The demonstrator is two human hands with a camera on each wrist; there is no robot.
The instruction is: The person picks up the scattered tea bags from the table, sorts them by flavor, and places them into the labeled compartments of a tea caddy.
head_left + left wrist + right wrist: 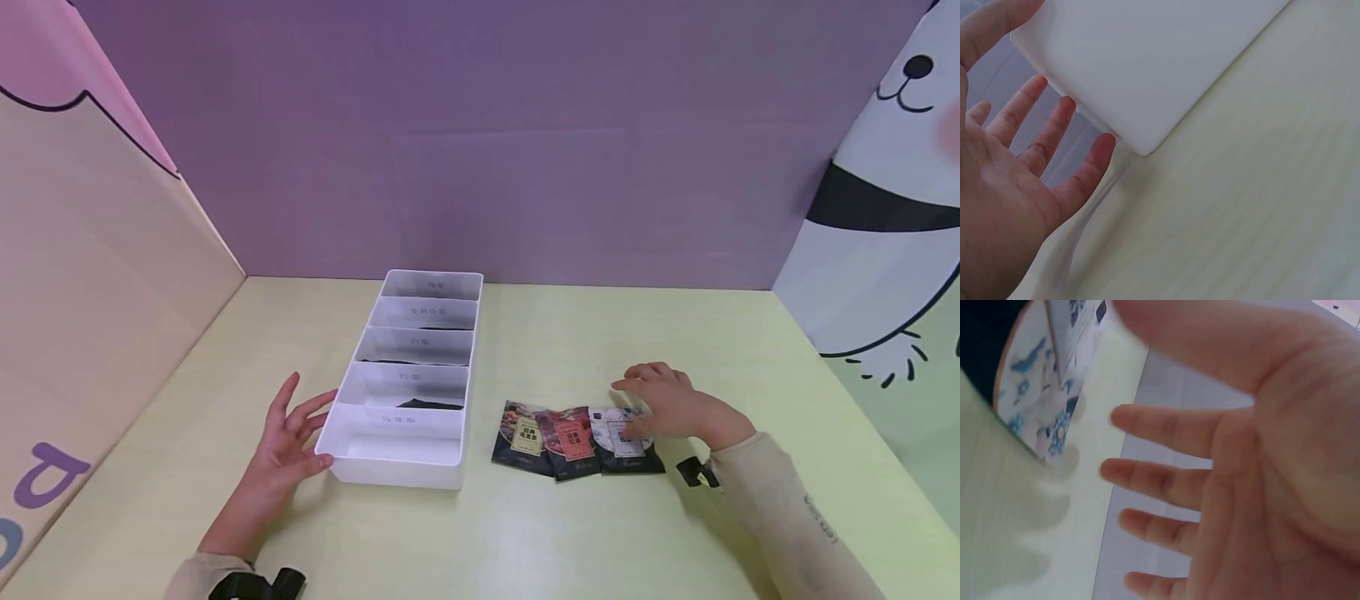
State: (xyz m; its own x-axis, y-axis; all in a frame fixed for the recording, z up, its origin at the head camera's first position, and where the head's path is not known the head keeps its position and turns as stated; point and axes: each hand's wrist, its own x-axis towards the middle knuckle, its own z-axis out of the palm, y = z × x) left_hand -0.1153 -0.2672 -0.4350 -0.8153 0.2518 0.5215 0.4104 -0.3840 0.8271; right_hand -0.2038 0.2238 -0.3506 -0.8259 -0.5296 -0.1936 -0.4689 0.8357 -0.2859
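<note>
A long white plastic box with several labelled compartments lies lengthwise, left of the middle of the table. My left hand is at its front left corner, fingers spread and straight, with thumb and fingertips right at the side wall. To the right of the box, three tea sachets overlap in a row: one with a yellow label, a red one and a white-and-blue one. Over the white-and-blue sachet hovers my right hand, fingers extended and thumb overlapping the sachet in the head view. Nothing is gripped by either hand.
Dark sachet edges show in several compartments; the front compartment's white floor is visible. A purple partition closes off the back of the pale table, and printed panels stand at left and right.
</note>
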